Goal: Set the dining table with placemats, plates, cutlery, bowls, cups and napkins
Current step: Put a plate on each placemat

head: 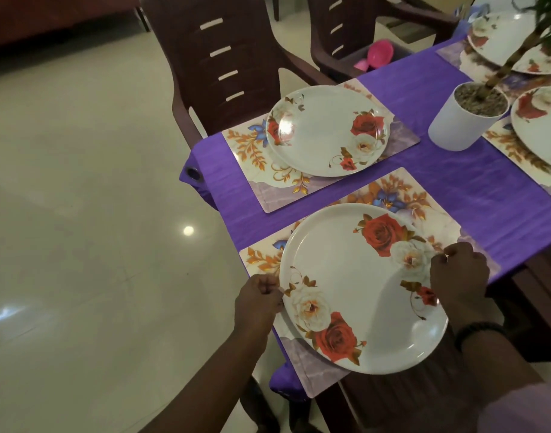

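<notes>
A white plate (358,289) with red and white roses lies on the nearest floral placemat (261,257), at the table's front corner. My left hand (258,300) grips its left rim. My right hand (458,271) grips its right rim, fingers curled over the edge. A second rose plate (325,129) rests on another placemat (246,154) just beyond. Two more plates (540,126) (499,35) sit on mats at the right and far right.
The table wears a purple cloth (455,170). A white pot with a plant (465,117) stands mid-table. Brown plastic chairs (218,64) stand behind; pink bowls (380,53) lie on the far chair's seat. Pale tiled floor fills the left.
</notes>
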